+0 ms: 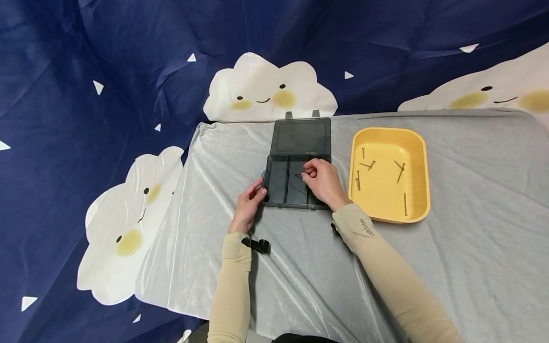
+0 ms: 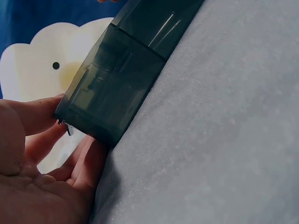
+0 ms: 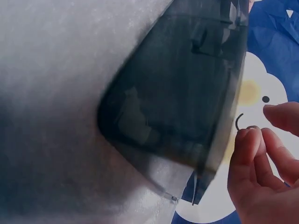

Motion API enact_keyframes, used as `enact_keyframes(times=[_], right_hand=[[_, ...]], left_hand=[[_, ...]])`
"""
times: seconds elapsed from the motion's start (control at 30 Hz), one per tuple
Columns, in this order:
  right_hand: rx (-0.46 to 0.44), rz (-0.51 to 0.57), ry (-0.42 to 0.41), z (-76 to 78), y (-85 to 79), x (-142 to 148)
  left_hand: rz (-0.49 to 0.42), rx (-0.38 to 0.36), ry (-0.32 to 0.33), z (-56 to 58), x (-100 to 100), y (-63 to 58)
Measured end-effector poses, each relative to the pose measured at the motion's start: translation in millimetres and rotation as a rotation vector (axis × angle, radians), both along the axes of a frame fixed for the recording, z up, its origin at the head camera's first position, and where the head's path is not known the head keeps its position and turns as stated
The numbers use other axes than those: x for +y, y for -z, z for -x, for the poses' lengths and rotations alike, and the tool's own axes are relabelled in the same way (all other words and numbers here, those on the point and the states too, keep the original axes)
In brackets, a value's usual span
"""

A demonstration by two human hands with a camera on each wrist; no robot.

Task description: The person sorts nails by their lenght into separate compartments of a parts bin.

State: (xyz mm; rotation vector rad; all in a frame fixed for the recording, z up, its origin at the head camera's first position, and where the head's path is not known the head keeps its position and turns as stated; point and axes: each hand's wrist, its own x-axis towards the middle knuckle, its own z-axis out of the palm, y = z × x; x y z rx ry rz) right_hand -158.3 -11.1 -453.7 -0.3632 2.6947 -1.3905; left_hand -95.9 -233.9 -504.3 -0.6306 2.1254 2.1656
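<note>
A dark translucent compartment box (image 1: 276,190) lies with its lid (image 1: 302,137) folded back. My left hand (image 1: 249,205) grips its left side; in the left wrist view the thumb (image 2: 44,112) touches the upper rim and fingers reach the lower corner. Over the middle and right compartments hovers my right hand (image 1: 322,180), fingers bent. A short dark metal pin (image 1: 298,175), screw or nail, shows beside its fingertips. In the right wrist view a gap separates thumb (image 3: 282,116) from fingers, with nothing visible between. A longer thin fastener (image 1: 298,189) lies in the middle compartment.
To the right of the box stands a yellow tray (image 1: 422,209) with several loose metal fasteners (image 1: 401,172) scattered on its floor. Grey cloth (image 1: 300,267) covers the table. Behind and to the left hangs a dark blue fabric (image 1: 128,57) with white clouds.
</note>
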Motion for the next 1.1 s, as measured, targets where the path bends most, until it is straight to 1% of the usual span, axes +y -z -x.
enact_keyframes(times=[0.17,0.3,0.43,0.57,0.67,0.87,0.93,1.1], right_hand=[[0.016,0.016,0.016,-0.7,-4.6,3.6],[0.041,-0.014,0.009,0.5,-5.9,4.8],[0.011,-0.064,-0.041,1.2,-3.3,4.8],[-0.032,-0.088,-0.091,1.0,-0.6,4.0],[-0.034,-0.085,-0.094,0.2,0.2,3.6],[-0.028,-0.070,-0.057,-2.2,0.4,4.6],[-0.030,-0.077,-0.061,-2.5,0.3,4.2],[-0.019,-0.086,-0.104,-2.0,0.9,3.6]], left_hand=[[-0.010,-0.002,0.001,-0.3,0.1,-0.1],[-0.008,-0.007,0.001,-0.5,-0.1,-0.5],[-0.010,-0.007,-0.003,-0.6,0.0,-0.7],[-0.018,-0.003,-0.007,-0.6,0.2,-0.3],[-0.014,-0.001,-0.006,-0.5,0.6,0.1],[-0.007,-0.001,-0.005,-0.2,1.0,0.5],[-0.011,-0.001,-0.006,-0.1,0.9,1.0],[-0.016,-0.001,-0.008,-0.2,0.2,1.7]])
